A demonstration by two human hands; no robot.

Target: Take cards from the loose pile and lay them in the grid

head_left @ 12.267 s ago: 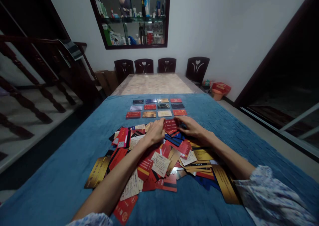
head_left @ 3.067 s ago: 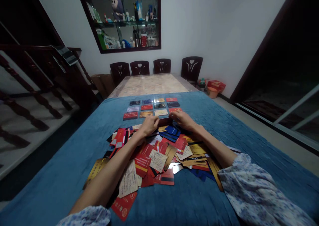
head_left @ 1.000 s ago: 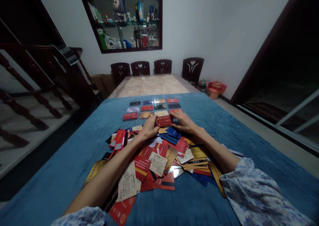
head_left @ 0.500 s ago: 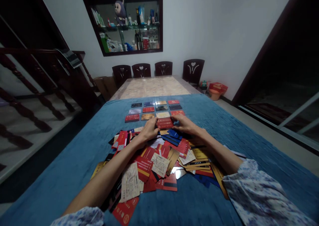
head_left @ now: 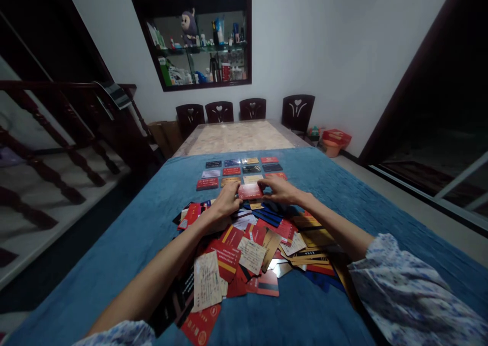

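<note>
– Red card [head_left: 250, 192] has tipped between the fingers since half a second ago; glare now washes out its upper part. Grip?
– Both hands pinching it: left hand [head_left: 227, 201] on its left end, right hand [head_left: 280, 189] on its right. One card or several: can't tell.
– Position?
– Over the far edge of the loose pile [head_left: 229, 259], just short of the laid-out rows [head_left: 231, 171]. Overlaps the cream card [head_left: 253, 178] in view.
– Failure modes?
– My read: end-only pinch, so uneven squeeze could bow it or pop it loose onto the pile. Fingertips straying forward could knock the nearest row askew.
– Pose?
– Forearms converge from the lower corners, knuckles up, thumbs on the near side. Left one crosses the pile; if it sags, it could drag cards.
– Underneath?
– Blue cloth [head_left: 152, 224] over the worktop [head_left: 236, 137], pale surface showing beyond.
</note>
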